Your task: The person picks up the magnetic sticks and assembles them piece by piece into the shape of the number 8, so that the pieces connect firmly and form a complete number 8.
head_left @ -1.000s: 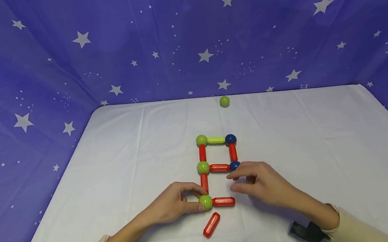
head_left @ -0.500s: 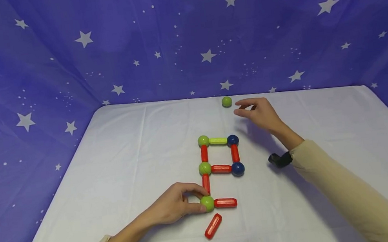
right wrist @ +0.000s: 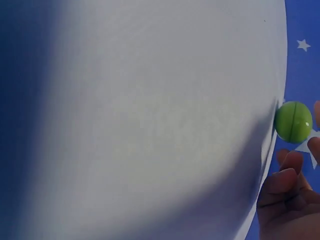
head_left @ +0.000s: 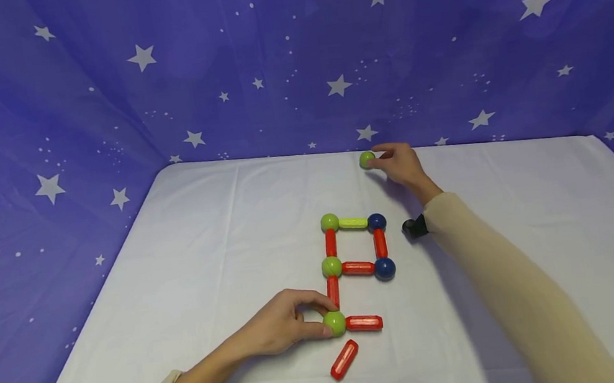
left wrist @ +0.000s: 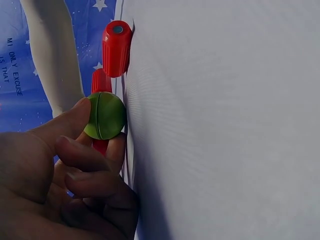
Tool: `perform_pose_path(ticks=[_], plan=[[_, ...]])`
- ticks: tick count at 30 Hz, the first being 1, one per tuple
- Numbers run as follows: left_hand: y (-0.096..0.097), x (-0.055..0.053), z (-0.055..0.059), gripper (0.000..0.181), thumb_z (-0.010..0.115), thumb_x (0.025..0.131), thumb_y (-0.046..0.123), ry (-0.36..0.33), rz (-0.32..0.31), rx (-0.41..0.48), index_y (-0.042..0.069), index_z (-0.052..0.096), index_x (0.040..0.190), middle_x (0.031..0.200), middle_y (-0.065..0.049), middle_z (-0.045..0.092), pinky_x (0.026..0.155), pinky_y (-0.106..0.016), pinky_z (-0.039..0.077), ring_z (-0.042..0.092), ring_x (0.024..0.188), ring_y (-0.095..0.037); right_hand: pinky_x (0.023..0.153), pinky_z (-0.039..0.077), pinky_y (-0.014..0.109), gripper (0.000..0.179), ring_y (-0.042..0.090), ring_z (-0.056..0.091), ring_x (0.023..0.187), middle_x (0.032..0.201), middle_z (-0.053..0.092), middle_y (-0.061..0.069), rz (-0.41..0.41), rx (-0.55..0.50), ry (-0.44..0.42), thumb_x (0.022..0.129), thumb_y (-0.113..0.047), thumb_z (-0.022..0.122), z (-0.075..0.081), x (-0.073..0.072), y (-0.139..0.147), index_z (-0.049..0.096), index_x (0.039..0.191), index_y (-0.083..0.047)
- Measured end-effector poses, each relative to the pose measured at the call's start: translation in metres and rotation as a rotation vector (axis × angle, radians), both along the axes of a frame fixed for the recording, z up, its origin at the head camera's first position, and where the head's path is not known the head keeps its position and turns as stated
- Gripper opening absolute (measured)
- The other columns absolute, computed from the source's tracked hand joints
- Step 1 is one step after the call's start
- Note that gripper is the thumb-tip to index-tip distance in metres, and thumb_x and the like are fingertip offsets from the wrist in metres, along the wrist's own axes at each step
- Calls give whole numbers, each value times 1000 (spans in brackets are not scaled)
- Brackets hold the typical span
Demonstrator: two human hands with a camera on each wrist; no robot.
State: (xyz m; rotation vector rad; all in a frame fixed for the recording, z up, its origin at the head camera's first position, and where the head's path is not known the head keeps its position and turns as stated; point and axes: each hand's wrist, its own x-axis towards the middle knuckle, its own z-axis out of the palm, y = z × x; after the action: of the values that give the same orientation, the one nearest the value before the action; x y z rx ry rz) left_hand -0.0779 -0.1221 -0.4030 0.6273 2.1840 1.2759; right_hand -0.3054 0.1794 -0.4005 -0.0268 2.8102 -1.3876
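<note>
In the head view, my left hand (head_left: 284, 322) pinches the nearest green magnetic ball (head_left: 335, 324) between thumb and index finger. The left wrist view shows this ball (left wrist: 106, 116) too. One red rod (head_left: 333, 292) runs from it towards the back, another red rod (head_left: 364, 323) to the right. At the table's far edge, my right hand (head_left: 401, 165) reaches to a loose green ball (head_left: 367, 159). Its thumb overlaps that ball in the head view. In the right wrist view a small gap shows between the fingers and the ball (right wrist: 293, 122).
Beyond the left hand, a square of rods has green balls (head_left: 332, 267) on its left and blue balls (head_left: 385, 269) on its right. A yellow-green rod (head_left: 353, 223) forms its far side. A loose red rod (head_left: 344, 360) lies nearest the front of the white tablecloth (head_left: 222, 238).
My right hand has moved from the near blue ball to the loose green ball at the far edge. My left hand has kept its grip on the nearest green ball.
</note>
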Motion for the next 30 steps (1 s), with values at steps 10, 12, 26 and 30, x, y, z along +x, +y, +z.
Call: perform_pose_path(ticks=[10, 12, 26, 30], plan=[[1, 0, 1, 24, 79, 85, 26, 3, -4, 1, 24, 72, 109, 98, 14, 67, 53, -21, 36, 40, 52, -6, 73, 47, 36, 50, 34, 59, 98, 120, 63, 23, -25, 74, -6, 91, -25, 71, -3, -5, -3, 60, 135, -5], [1, 0, 1, 24, 79, 85, 26, 3, -4, 0, 25, 72, 109, 98, 14, 67, 53, -21, 36, 40, 52, -6, 71, 46, 35, 49, 33, 59, 95, 118, 64, 23, -23, 83, 2, 91, -24, 72, -3, -5, -4, 60, 134, -5], [0, 0, 0, 24, 79, 85, 26, 8, -6, 5, 24, 72, 108, 98, 14, 67, 51, -21, 35, 40, 52, -5, 78, 47, 39, 44, 34, 59, 102, 118, 64, 22, -1, 107, 20, 91, -20, 71, -2, -4, -6, 62, 131, -3], [0, -1, 0, 25, 79, 85, 27, 9, -6, 1, 24, 72, 109, 98, 13, 67, 51, -21, 35, 40, 52, -5, 77, 48, 40, 43, 33, 58, 104, 119, 63, 20, 33, 98, 26, 91, -20, 71, 2, 2, -4, 63, 131, -5]])
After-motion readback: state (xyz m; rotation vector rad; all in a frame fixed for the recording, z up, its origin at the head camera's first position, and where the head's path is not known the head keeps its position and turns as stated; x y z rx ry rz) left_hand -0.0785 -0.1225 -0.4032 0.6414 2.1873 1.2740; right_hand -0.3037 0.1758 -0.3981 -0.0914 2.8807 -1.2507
